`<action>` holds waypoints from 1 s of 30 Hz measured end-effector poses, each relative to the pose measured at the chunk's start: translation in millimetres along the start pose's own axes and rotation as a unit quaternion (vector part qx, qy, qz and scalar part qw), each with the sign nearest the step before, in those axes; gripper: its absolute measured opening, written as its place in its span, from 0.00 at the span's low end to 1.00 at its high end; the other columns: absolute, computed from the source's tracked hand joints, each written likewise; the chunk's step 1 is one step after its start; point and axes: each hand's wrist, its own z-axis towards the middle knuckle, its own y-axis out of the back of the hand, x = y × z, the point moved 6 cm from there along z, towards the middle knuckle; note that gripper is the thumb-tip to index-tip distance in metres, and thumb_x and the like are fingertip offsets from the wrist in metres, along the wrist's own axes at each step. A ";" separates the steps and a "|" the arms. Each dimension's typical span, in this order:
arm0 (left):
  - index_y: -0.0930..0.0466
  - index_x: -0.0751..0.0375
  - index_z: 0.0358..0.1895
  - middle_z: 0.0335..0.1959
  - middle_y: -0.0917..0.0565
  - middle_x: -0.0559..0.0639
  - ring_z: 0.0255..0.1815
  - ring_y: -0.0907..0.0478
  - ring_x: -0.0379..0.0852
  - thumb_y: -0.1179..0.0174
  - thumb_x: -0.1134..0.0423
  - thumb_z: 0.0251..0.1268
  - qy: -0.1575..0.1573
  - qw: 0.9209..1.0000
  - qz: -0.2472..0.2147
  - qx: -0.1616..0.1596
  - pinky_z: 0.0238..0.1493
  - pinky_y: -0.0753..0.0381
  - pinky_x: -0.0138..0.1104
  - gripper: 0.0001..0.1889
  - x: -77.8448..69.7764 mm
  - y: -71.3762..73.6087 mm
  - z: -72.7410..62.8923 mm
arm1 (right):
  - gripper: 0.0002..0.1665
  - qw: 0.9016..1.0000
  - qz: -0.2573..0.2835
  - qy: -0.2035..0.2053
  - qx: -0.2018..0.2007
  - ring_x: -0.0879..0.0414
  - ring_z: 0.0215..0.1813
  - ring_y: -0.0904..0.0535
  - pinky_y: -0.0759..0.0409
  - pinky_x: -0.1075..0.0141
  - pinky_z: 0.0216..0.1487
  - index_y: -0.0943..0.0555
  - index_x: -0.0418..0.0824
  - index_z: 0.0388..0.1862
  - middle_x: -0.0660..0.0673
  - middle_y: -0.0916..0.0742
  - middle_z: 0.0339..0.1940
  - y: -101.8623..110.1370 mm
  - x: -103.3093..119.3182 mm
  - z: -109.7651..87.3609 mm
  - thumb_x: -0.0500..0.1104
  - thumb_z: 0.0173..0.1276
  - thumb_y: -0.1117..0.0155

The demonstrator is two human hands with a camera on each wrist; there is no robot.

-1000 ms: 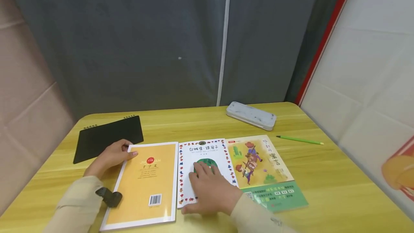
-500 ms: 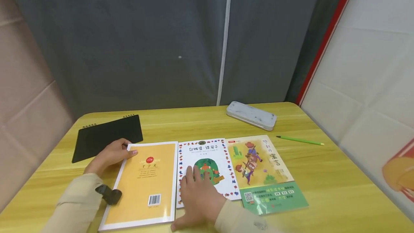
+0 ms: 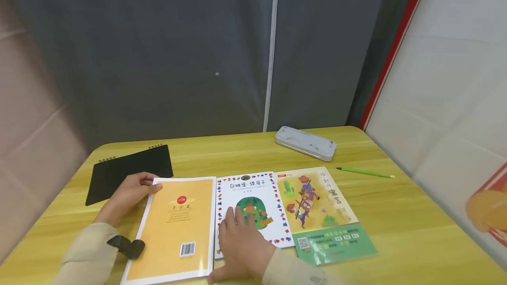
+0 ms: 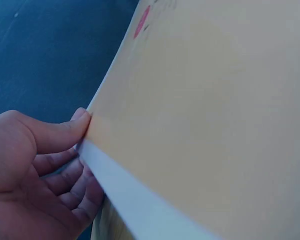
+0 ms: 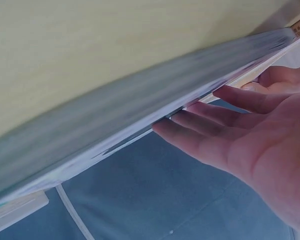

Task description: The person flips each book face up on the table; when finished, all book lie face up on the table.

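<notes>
My left hand pinches the top left corner of a yellow book with a white border. In the left wrist view the thumb lies on the cover and the fingers are curled beneath the corner. My right hand lies over the lower left part of a white picture book with a coloured leaf border. Its fingers are spread and fairly straight; in the right wrist view the fingertips touch the book's cover or hover just over it, I cannot tell which. A yellow and green storybook lies alongside at the right.
A black spiral notebook lies behind my left hand, at the table's left. At the back right are a pale pencil case and a green pencil. A dark grey curtain hangs behind the wooden table.
My right hand has drawn back toward me and left, uncovering more of the white book's picture. The left hand keeps its grip at the yellow book's corner. The head view has shifted slightly.
</notes>
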 end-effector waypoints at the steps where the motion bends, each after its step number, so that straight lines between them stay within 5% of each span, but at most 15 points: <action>1: 0.27 0.72 0.60 0.45 0.19 0.59 0.38 0.23 0.45 0.34 0.54 0.66 -0.001 1.000 -0.014 -0.001 0.36 0.23 0.32 0.28 3.0 1.8 -1.0 | 0.69 1.000 0.000 0.001 -0.001 0.37 0.73 0.35 0.29 0.40 0.65 0.31 0.36 0.71 0.34 0.30 0.73 -0.6 1.1 0.4 0.88 0.46 0.47; 7: 0.30 0.72 0.64 0.46 0.18 0.51 0.38 0.20 0.38 0.37 0.58 0.69 0.004 0.994 -0.108 0.001 0.39 0.20 0.28 0.27 5.9 6.5 0.1 | 0.69 1.000 0.003 -0.004 0.002 0.37 0.74 0.36 0.30 0.40 0.66 0.32 0.37 0.71 0.34 0.31 0.73 -0.4 1.2 -0.1 0.88 0.47 0.46; 11: 0.28 0.66 0.63 0.43 0.18 0.41 0.38 0.19 0.35 0.37 0.60 0.69 -0.002 0.981 -0.194 0.016 0.41 0.18 0.28 0.23 3.6 9.3 1.3 | 0.69 1.000 0.009 -0.009 0.000 0.38 0.74 0.35 0.30 0.41 0.66 0.31 0.37 0.71 0.35 0.30 0.73 0.6 -0.4 -0.6 0.88 0.45 0.45; 16: 0.19 0.48 0.51 0.38 0.19 0.39 0.36 0.20 0.35 0.40 0.65 0.70 -0.030 0.944 -0.327 0.039 0.37 0.19 0.27 0.11 -2.4 16.6 -1.4 | 0.63 1.000 0.015 0.001 -0.014 0.41 0.70 0.31 0.28 0.45 0.65 0.29 0.43 0.68 0.38 0.27 0.70 4.9 -1.4 -0.2 0.85 0.44 0.40; 18: 0.18 0.47 0.49 0.38 0.19 0.41 0.37 0.19 0.36 0.41 0.68 0.71 -0.046 0.926 -0.372 0.051 0.37 0.19 0.27 0.11 -7.2 18.8 -2.9 | 0.58 0.999 0.017 0.020 -0.030 0.45 0.66 0.28 0.26 0.50 0.63 0.26 0.44 0.63 0.42 0.23 0.65 9.5 -0.4 0.9 0.84 0.44 0.37; 22: 0.18 0.47 0.47 0.38 0.18 0.43 0.37 0.17 0.37 0.43 0.69 0.71 -0.059 0.902 -0.424 0.059 0.38 0.17 0.29 0.11 -14.8 22.5 -6.5 | 0.52 0.995 0.044 0.059 -0.061 0.57 0.53 0.25 0.24 0.63 0.54 0.23 0.41 0.54 0.50 0.20 0.51 23.2 1.4 0.3 0.80 0.46 0.33; 26: 0.17 0.45 0.44 0.36 0.16 0.42 0.37 0.17 0.36 0.44 0.70 0.72 -0.047 0.892 -0.446 0.048 0.37 0.17 0.29 0.12 -16.3 23.9 -10.0 | 0.49 0.985 0.125 0.078 -0.091 0.59 0.53 0.25 0.23 0.68 0.53 0.25 0.37 0.57 0.48 0.20 0.55 37.3 0.2 -3.8 0.72 0.50 0.29; 30: 0.17 0.45 0.42 0.35 0.15 0.41 0.37 0.17 0.35 0.43 0.70 0.71 -0.027 0.888 -0.458 0.041 0.37 0.17 0.28 0.12 -13.9 19.2 -12.6 | 0.53 0.952 0.265 0.097 -0.122 0.58 0.65 0.29 0.27 0.68 0.64 0.35 0.37 0.70 0.45 0.28 0.70 50.7 0.4 -10.1 0.64 0.54 0.29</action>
